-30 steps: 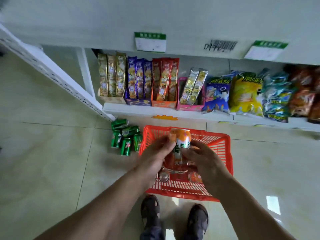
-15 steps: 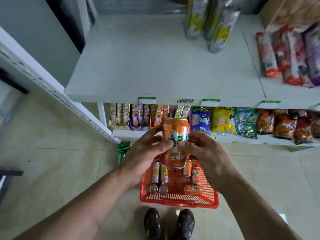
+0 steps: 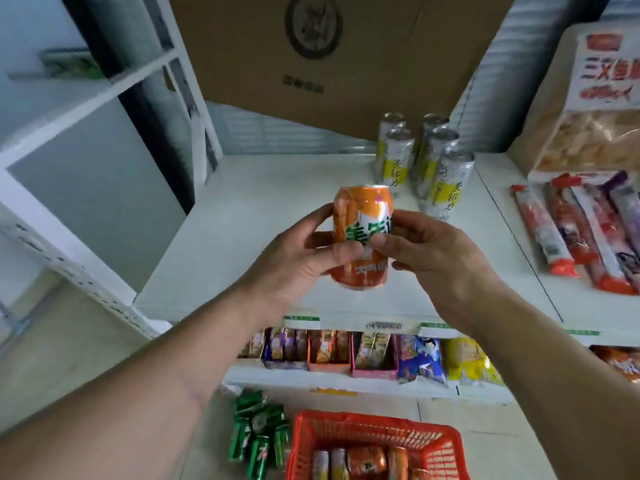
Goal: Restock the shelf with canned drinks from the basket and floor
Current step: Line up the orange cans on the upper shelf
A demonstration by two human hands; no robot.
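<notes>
I hold the orange can [image 3: 362,237] upright between both hands: my left hand [image 3: 304,252] grips its left side, my right hand [image 3: 429,254] pinches its right side with thumb and fingers. The can sits in the air above the shelf [image 3: 242,216], in front of the silver cans [image 3: 426,161] standing at the back. Below the shelf, the red basket [image 3: 377,431] holds more cans, and green cans [image 3: 258,431] lie on the floor just left of the basket.
</notes>
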